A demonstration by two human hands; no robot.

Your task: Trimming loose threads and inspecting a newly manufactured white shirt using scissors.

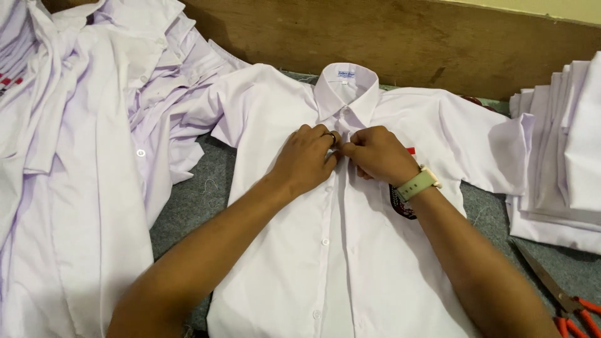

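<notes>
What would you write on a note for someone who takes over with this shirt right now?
Left hand: pinching the placket of the white shirt just below the collar.
Right hand: pinching the same spot, fingertips meeting the left; pale watch on that wrist.
Shirt lies flat, front up, on the grey table, sleeves spread.
Done: lower buttons look fastened.
Left: the button near the collar, hidden under the fingers.
Nearby: loose shirt pile on the left, folded stack on the right, scissors at the right edge.
</notes>
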